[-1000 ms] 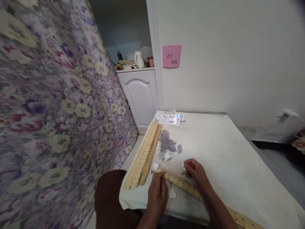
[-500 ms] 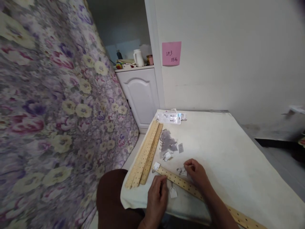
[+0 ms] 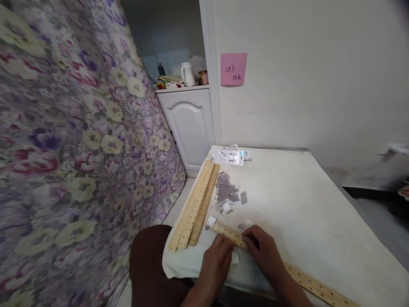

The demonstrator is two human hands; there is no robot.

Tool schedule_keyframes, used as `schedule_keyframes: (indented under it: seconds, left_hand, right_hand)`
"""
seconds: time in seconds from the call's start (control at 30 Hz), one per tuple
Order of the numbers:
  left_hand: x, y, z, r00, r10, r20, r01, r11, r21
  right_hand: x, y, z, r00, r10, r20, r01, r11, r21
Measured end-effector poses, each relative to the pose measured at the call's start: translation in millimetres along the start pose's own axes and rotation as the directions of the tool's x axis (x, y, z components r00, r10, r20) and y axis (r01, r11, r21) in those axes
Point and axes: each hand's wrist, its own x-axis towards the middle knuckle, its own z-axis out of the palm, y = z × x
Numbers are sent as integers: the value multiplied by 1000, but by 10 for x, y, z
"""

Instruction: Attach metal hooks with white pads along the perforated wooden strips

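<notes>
A long wooden strip with a row of holes (image 3: 300, 277) lies slanted along the near edge of the cream-covered table (image 3: 306, 204). My left hand (image 3: 219, 262) and my right hand (image 3: 263, 253) both rest on its left part, fingers curled down onto the wood. Between the hands, a small white tag (image 3: 235, 257) is partly hidden. A small hook with a white tag (image 3: 245, 225) lies on the cloth just beyond my right hand. Another white tag (image 3: 211, 221) sits at the strip's left end.
Two more perforated wooden strips (image 3: 194, 204) lie side by side along the table's left edge. A pile of small metal hooks (image 3: 226, 190) and a clear packet (image 3: 227, 157) are further back. A flowered mattress (image 3: 79, 149) leans at left. A white cabinet (image 3: 188, 123) and a pink note (image 3: 233, 69) stand behind.
My right hand has let go of the small tagged hook, which now lies on the cloth, and has come down onto the strip. My left hand has shifted right toward it.
</notes>
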Motion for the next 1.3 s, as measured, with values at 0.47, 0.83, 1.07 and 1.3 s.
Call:
schedule_keyframes:
  seconds: [0.47,0.83,1.07,1.3]
  left_hand:
    - [-13,0,-136,996,68,59,-79,972,221]
    - [-23,167,-120,990,-26,-137,19,998,-54]
    - [25,121,-120,974,-138,-179,117,985,-125]
    - [18,-64,-70,956,-219,-193,200,973,-112]
  right_hand:
    - [-34,2,-40,999,-43,14,43,999,32]
    - [-124,-158,76,981,84,173,-119,972,204]
    - [104,-239,106,988,59,146,-82,985,155]
    - [386,-169,208,986,-34,164,23,997,72]
